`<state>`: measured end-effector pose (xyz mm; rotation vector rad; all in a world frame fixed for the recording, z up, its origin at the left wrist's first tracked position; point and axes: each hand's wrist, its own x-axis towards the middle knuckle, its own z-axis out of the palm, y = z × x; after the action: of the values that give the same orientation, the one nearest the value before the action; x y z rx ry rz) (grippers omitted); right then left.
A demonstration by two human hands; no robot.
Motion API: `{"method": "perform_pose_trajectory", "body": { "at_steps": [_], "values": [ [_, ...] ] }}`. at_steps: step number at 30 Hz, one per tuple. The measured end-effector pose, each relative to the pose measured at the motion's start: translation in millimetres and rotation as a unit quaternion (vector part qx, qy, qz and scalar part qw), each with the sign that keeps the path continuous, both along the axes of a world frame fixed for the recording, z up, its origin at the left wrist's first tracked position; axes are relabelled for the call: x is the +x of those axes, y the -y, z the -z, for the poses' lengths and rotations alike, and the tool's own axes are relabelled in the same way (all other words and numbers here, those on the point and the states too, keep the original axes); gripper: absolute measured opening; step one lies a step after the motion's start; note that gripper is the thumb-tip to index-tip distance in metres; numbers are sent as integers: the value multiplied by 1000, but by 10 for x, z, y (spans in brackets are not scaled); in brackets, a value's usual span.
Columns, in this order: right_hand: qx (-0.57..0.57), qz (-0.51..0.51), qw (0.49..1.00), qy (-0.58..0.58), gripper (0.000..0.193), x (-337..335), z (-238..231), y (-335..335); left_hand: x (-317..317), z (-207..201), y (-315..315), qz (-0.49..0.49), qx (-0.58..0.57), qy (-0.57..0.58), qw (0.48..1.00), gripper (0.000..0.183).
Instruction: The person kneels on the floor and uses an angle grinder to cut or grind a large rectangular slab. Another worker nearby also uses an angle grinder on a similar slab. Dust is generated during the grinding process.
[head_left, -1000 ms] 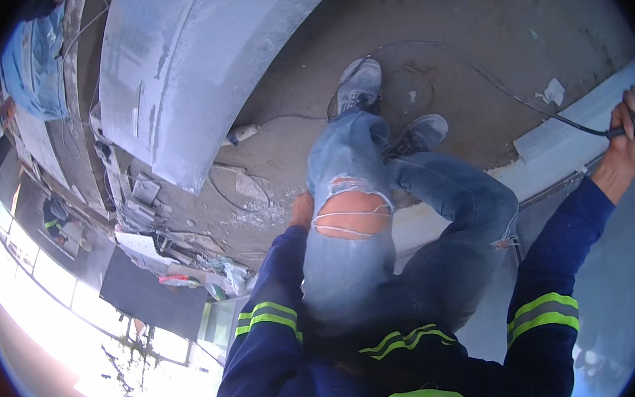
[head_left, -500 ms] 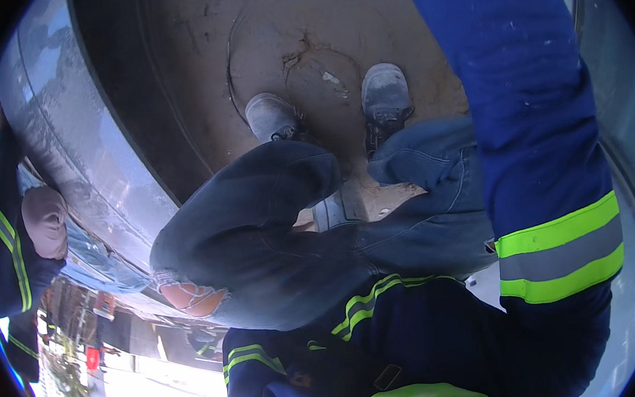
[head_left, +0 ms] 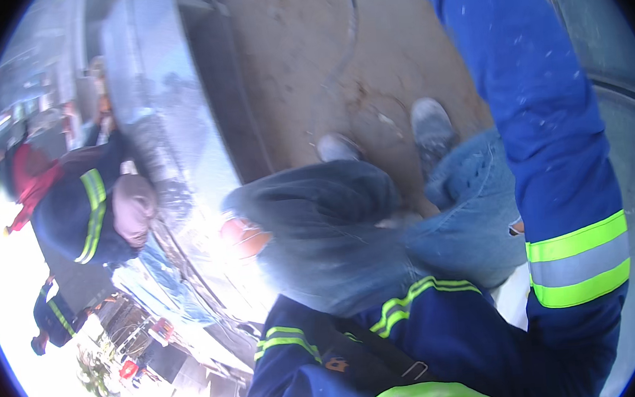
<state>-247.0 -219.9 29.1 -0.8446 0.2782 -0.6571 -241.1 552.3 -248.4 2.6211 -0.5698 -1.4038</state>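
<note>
Neither of my hands is in view. My right sleeve (head_left: 541, 106), blue with a yellow-green and grey band, runs up the right side and leaves the picture at the top; what that hand holds or touches is out of sight. Near the lower edge lies my left sleeve (head_left: 288, 343), dark blue with yellow-green stripes, with its hand hidden. My legs in worn blue jeans (head_left: 320, 228) are bent, one knee showing through a tear. Dusty shoes (head_left: 433, 126) rest on a dirty brown floor (head_left: 285, 67).
A long grey metal panel (head_left: 152, 84) borders the floor on the left, and a bluish panel (head_left: 632, 174) stands close on my right. A dark cable (head_left: 352, 16) lies ahead. Beyond the left panel a person in a dark striped jacket (head_left: 72, 210) bends over; others are farther off.
The view has swung, so my legs, shoes and the left panel sit farther right. More of the co-workers and the bright area at left shows. My right sleeve stays stretched toward the top.
</note>
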Motion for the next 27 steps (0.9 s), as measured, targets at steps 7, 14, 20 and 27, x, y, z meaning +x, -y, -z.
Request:
{"method": "perform_pose_trajectory", "body": {
  "at_steps": [7,14,20,27],
  "values": [
    [74,10,997,-28,32,-11,319,-1153,698,-798,536,-392,-278,-67,874,60],
    [154,13,977,-144,40,745,760,-2399,1852,-2339,1417,-199,-410,-20,890,66],
    [130,0,979,-154,40,1194,1033,-2931,2534,-2587,3019,-37,-354,7,934,89],
    [145,19,978,-148,72,1569,1223,-2857,3033,-1780,4487,-134,-335,-143,922,90]
  ]
}}
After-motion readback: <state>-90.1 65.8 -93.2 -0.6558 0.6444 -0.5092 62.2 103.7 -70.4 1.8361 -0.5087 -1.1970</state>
